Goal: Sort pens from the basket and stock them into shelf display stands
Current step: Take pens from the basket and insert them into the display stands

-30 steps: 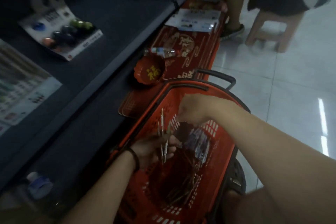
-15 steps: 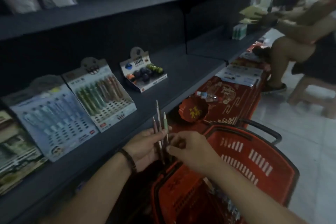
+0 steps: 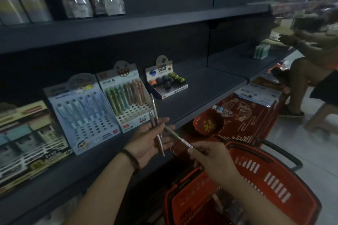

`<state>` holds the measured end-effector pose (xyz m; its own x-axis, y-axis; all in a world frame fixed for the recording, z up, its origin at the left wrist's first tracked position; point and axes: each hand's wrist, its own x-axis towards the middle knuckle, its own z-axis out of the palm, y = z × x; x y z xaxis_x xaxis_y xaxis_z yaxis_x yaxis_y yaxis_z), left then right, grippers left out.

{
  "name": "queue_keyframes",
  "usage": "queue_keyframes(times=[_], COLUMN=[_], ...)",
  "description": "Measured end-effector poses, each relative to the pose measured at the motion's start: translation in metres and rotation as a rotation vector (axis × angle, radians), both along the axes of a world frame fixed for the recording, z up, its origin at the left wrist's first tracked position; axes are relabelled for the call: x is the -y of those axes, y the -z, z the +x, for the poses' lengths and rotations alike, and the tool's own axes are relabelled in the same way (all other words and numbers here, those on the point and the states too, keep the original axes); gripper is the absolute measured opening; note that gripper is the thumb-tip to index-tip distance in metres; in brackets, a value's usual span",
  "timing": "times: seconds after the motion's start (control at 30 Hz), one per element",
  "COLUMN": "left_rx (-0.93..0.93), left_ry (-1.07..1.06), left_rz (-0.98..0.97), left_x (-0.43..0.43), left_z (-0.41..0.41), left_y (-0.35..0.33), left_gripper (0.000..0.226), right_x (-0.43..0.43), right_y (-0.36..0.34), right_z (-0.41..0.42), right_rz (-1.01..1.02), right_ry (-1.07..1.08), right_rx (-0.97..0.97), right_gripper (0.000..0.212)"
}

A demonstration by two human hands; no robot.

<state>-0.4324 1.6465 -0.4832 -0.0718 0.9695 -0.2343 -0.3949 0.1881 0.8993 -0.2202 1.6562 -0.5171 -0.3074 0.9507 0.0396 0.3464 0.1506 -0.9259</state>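
Observation:
My left hand [image 3: 149, 139] holds two pinkish pens [image 3: 155, 111] upright in front of the shelf. My right hand [image 3: 212, 160] pinches one end of a green pen [image 3: 173, 133], whose other end lies at the fingers of the left hand. On the dark shelf [image 3: 192, 100] behind stand a display stand with green and brown pens [image 3: 126, 97] and a blue display stand with pale blue pens [image 3: 82, 113]; both have free holes in front. The red basket [image 3: 256, 179] sits low at the right, below my right arm.
An eraser display box [image 3: 165, 80] stands further right on the shelf. Flat stationery boxes [image 3: 23, 139] lie at the far left. Red packaged goods and a red bowl [image 3: 208, 124] lie on the floor beyond the basket. A seated person [image 3: 307, 71] is at the far right.
My view rose from the basket to the shelf. Both hands came up out of the basket with the pens, and my right hand has drawn the green pen sideways out of the bunch.

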Motion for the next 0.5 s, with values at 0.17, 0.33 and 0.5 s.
queue_keyframes(times=[0.17,0.33,0.5], left_rx=[-0.073,-0.093,-0.212], left_ry=[-0.069,-0.054,-0.136], left_rz=[-0.038,-0.031,-0.039], left_x=[0.006,0.013,0.017], left_z=[-0.016,-0.036,-0.073], left_y=[0.003,0.002,0.005], left_gripper=[0.023,0.022,0.021], right_x=[-0.001,-0.008,-0.044], right_y=[-0.006,-0.027,-0.052], right_z=[-0.012,-0.037,-0.086], right_rz=[-0.072,0.006,0.011], right_ry=[0.086,0.215,0.223], right_rx=[-0.269,-0.410,-0.493], right_gripper=[0.009,0.010,0.006])
